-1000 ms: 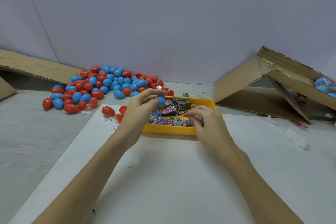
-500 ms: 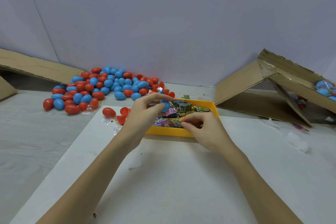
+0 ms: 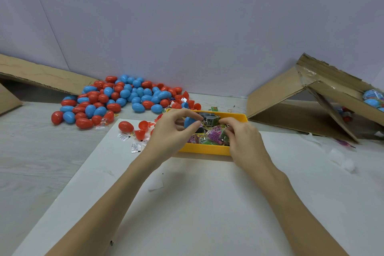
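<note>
The fingers and thumb of the left hand are clamped on a blue egg shell, holding it just above the left end of the yellow tray, as I watch through the head camera. Beside it, the right hand has its fingertips curled together on a small clear-wrapped packet among the pink, green and yellow packets heaped in that tray. I cannot tell whether the packet is lifted. The two hands are close but apart, and a grey object lies at the tray's far side between them. The tray sits on a white sheet spread over a pale wooden table. Just left of the tray lie a whole red egg, open red half shells and a few white sachets. Farther back on the left, near the wall, a large pile of red and blue eggs spreads over the table. An opened cardboard box lies on its side to the right with more blue eggs inside, and a cardboard flap slopes at far left.
</note>
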### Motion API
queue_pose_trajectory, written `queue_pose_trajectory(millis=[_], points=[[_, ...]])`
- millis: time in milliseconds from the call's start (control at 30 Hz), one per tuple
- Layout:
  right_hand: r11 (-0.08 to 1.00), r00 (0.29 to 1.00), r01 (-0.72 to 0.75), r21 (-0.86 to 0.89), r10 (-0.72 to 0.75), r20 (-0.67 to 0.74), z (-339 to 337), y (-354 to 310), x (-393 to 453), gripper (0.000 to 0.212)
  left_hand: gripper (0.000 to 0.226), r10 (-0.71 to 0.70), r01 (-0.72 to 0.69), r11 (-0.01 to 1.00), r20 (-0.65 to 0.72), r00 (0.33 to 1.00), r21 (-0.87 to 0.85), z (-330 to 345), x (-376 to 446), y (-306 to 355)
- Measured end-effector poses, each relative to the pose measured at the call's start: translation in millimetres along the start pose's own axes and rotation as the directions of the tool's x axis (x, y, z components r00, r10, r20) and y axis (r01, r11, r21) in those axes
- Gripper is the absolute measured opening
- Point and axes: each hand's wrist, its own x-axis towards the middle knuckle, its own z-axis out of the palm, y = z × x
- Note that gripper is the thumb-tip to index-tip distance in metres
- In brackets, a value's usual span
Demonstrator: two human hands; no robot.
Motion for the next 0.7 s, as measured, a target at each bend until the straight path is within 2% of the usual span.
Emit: queue_pose_trajectory(millis=[100,233,467,633,700], points=[[1.000,1.000,0.016,0.013,-0.016,0.026,-0.6,1.4,0.6,0.036,0.019,0.124,-0.122,0.988,-0.020,0.992,0.097,1.9,-0.3,-3.5],[0.997,0.998,0.019,0.078,-0.014,-0.058,-4.5,-0.5,0.6,0.040,0.026,0.250,-0.243,0.955,-0.022,0.968,0.173,7.0,-2.7,-7.8],[0.978,0.982,0.134,0.158,-0.110,-0.155,-8.6,-6.9,-3.3,0.032,0.036,0.336,-0.312,0.930,-0.107,0.936,0.194,18.9,-6.7,-8.5],[0.961,0.961,0.236,0.145,-0.208,-0.183,-3.6,-15.2,-6.3,0.026,0.016,0.321,-0.290,0.934,-0.129,0.938,0.208,22.3,-6.4,-9.9],[0.960,0.965,0.213,0.183,-0.178,-0.191,-3.7,-15.3,-6.4,0.027,0.013,0.303,-0.276,0.942,-0.134,0.943,0.190,19.8,-5.9,-10.7]])
